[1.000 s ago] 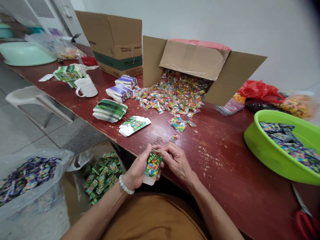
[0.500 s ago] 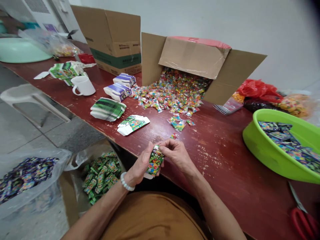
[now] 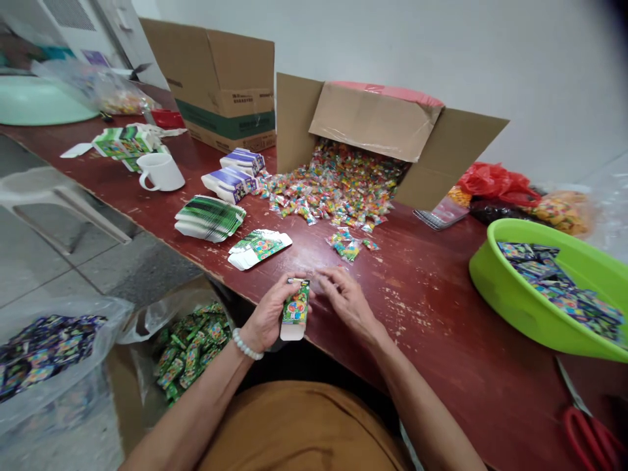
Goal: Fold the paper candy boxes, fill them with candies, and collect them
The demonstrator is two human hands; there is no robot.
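My left hand (image 3: 271, 313) grips a small green printed candy box (image 3: 296, 306). Its white end flap sticks out toward me. Just right of the box, my right hand (image 3: 346, 297) has its fingers bent together over the table edge. Something clear seems to be at those fingertips, too small and smeared to name. Beyond my hands lie an unfilled-looking flat green box (image 3: 260, 248) and a fanned stack of flat green boxes (image 3: 210, 218). A few wrapped candies (image 3: 347, 248) lie apart from the large candy pile (image 3: 328, 190).
The candy pile spills from a tipped cardboard carton (image 3: 366, 121). Purple boxes (image 3: 230, 183) and a white mug (image 3: 161, 172) stand to the left. A lime-green basin (image 3: 530, 314) of packets and red-handled scissors (image 3: 589, 432) are at right. Filled green boxes (image 3: 193, 356) sit in a bag below left.
The box in my left hand has turned more upright and shifted slightly left. My right hand has come off its top end. A loose candy near my right hand no longer shows.
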